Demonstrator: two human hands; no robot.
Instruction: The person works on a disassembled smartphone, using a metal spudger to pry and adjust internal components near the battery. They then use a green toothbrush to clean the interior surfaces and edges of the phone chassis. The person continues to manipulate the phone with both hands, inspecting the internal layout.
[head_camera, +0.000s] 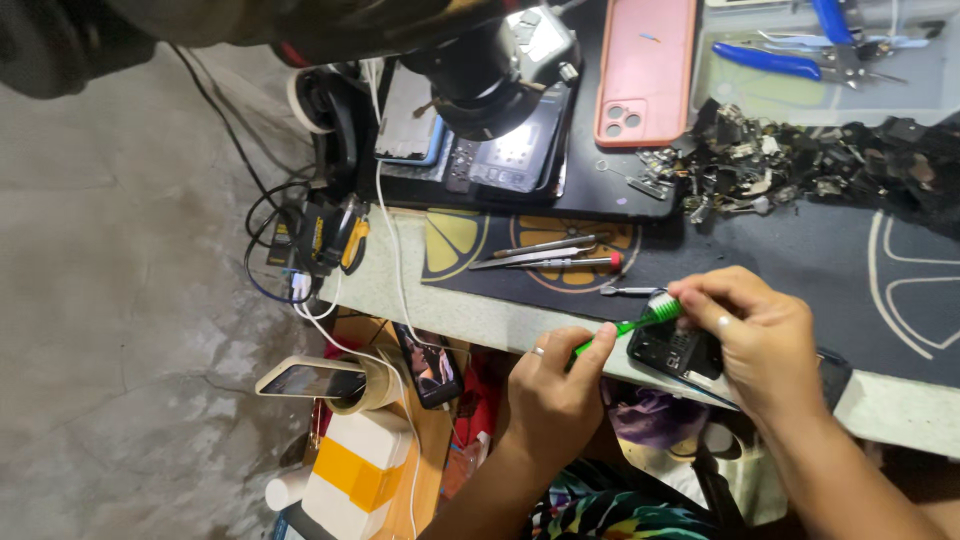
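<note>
The left hand (553, 390) pinches the green toothbrush (628, 326) by its handle, bristles angled up-right of that grip onto the opened phone (676, 350) clamped under the right hand (757, 335) at the desk (480, 315) edge, where a hard stroke could, I judge, snag the exposed parts.

My right hand (765, 335) covers most of the phone board (675, 350), so can't really see its far end. Blue pliers (800, 45) run off the top edge.

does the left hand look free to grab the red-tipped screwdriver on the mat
Probably not at once: the left hand is holding the green brush. The way to the red-tipped screwdriver looks open otherwise.
</note>
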